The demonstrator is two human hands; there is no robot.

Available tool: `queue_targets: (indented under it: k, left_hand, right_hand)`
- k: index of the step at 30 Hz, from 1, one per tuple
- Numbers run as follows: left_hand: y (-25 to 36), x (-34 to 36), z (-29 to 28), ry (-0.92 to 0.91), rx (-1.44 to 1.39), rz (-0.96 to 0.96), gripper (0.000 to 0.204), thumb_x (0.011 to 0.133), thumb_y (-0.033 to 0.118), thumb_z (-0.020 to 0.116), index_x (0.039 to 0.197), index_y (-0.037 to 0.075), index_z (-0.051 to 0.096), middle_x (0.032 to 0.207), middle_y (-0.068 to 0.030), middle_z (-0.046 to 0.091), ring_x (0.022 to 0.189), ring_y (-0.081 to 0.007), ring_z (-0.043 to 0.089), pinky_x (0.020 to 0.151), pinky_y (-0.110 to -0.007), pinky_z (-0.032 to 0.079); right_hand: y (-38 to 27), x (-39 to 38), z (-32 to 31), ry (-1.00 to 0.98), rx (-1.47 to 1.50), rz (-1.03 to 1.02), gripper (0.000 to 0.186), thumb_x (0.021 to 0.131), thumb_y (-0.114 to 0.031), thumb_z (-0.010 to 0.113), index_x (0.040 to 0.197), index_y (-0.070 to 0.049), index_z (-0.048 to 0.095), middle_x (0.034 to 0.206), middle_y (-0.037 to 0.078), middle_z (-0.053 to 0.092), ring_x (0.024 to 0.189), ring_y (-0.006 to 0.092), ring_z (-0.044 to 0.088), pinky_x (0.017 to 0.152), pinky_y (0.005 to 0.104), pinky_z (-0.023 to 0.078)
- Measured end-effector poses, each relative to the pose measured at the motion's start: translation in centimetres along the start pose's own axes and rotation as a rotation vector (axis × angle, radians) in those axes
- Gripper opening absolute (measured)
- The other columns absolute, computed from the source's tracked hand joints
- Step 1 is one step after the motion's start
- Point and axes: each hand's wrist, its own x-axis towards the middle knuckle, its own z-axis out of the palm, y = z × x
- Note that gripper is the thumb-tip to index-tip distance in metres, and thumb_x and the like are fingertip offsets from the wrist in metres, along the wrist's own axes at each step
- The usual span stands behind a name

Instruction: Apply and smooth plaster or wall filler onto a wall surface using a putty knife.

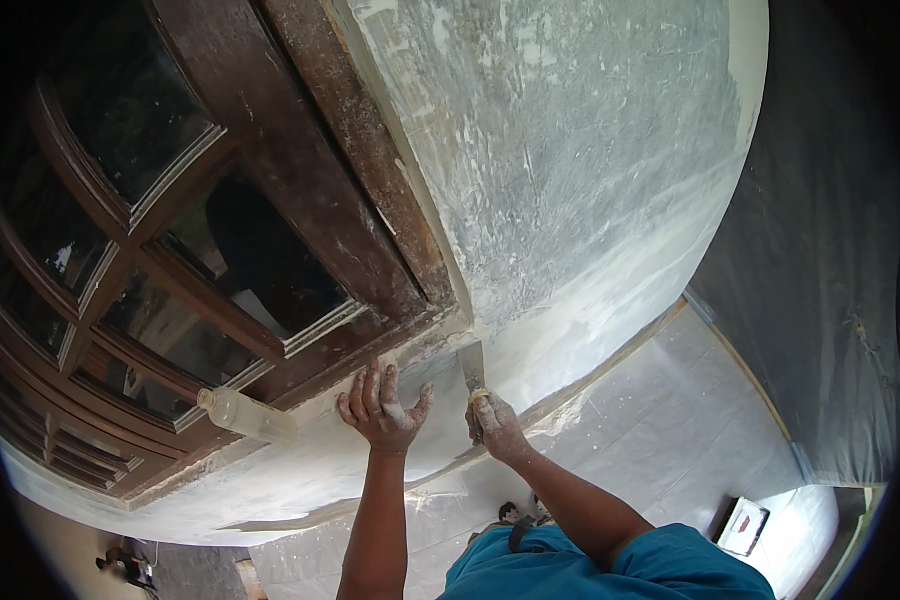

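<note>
My right hand is closed round the handle of a putty knife. Its flat blade points up against the wall, just below the lower right corner of the window frame. To the left, my left hand has its fingers spread, dusted with white, near the sill edge under the window. Nothing is in it. A clear plastic bottle lies tilted on the sill further left. The wall carries patchy grey and white filler.
A brown wooden window with glass panes fills the left. Dark plastic sheeting hangs at the right. Pale floor covering below has white debris along the wall. A white rectangular object lies at lower right.
</note>
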Motion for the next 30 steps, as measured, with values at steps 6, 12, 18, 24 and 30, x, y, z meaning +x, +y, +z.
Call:
queue_targets:
  k: [6,12,18,24,30]
  left_hand:
    - [-0.3,-0.1,-0.5,-0.020,0.031,0.033,0.067,0.085,0.060,0.069,0.132,0.014,0.058,0.140,-0.0075,0.054,0.129,-0.0267,0.048,0.112,-0.052,0.023]
    - [-0.4,-0.1,-0.2,-0.026,-0.005,0.011,0.057,0.087,0.055,0.070,0.126,0.015,0.059,0.138,-0.0064,0.057,0.128,-0.0266,0.049,0.111,-0.052,0.023]
    - [-0.3,0.0,-0.5,-0.043,-0.017,0.006,0.057,0.088,0.055,0.069,0.127,0.015,0.060,0.138,-0.0060,0.057,0.128,-0.0258,0.049,0.111,-0.051,0.022]
    - [-0.4,-0.2,-0.5,-0.056,-0.028,0.004,0.056,0.089,0.053,0.069,0.129,0.015,0.059,0.138,-0.0069,0.057,0.127,-0.0258,0.051,0.111,-0.051,0.022]
    - [-0.4,0.1,-0.6,-0.033,-0.032,0.005,0.056,0.090,0.053,0.069,0.129,0.014,0.059,0.138,-0.0071,0.058,0.126,-0.0254,0.052,0.111,-0.051,0.022]
  right_hand:
    - [-1.3,-0.3,2.2,0.012,0.241,0.024,0.040,0.106,-0.046,0.045,0.094,-0.008,0.052,0.070,0.002,0.055,0.054,0.0115,0.054,0.048,0.0271,0.048]
    - [2.4,-2.1,4.5,0.027,0.254,0.112,0.044,0.105,-0.052,0.044,0.097,-0.010,0.051,0.071,0.004,0.056,0.051,0.0149,0.056,0.047,0.0300,0.050]
    - [1.5,-1.3,5.0,0.058,0.360,0.054,0.046,0.105,-0.052,0.044,0.095,-0.008,0.051,0.070,0.004,0.056,0.051,0.0147,0.057,0.045,0.0297,0.050]
    - [-0.5,-1.4,5.2,0.038,0.521,0.082,0.044,0.105,-0.052,0.044,0.097,-0.009,0.051,0.071,0.005,0.057,0.050,0.0160,0.058,0.044,0.0306,0.050]
    - [0.9,-3.5,6.4,0.021,0.409,0.169,0.042,0.106,-0.048,0.044,0.095,-0.008,0.051,0.068,0.003,0.054,0.050,0.0136,0.055,0.044,0.0288,0.048]
